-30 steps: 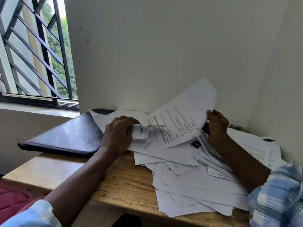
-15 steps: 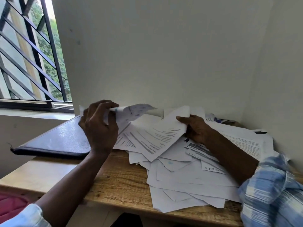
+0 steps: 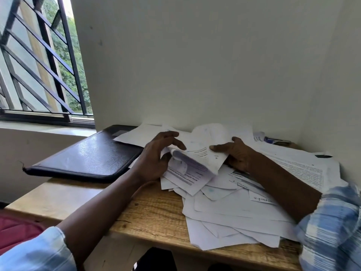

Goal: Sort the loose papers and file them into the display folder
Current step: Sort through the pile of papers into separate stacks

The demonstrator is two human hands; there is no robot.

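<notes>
Sheet in hand: a curled white printed sheet [image 3: 197, 160] is raised off the heap between the two hands, its left edge rolled over on itself.
Right hand: the right hand [image 3: 236, 153] pinches the sheet's right edge, thumb lying flat on top.
Left hand: the left hand [image 3: 156, 159] arches half-curled fingers over the rolled edge. From where I stand I cannot tell whether it grips or only touches.
Loose papers: a messy heap of white loose papers [image 3: 234, 212] sprawls over the right half of the light wooden desk [image 3: 152, 214] and overhangs its near edge.
Folder: the black leather-look display folder [image 3: 86, 155] lies closed and flat on the desk's left side. A paper corner rests on its far end.
Relation that counts: the folder sits to the left of the held sheet, just beside the left hand and well apart from the right. Its long axis runs from the near left toward the back wall.
Judgement: sorting looks barely begun. The left hand seems the one to open the cover.
</notes>
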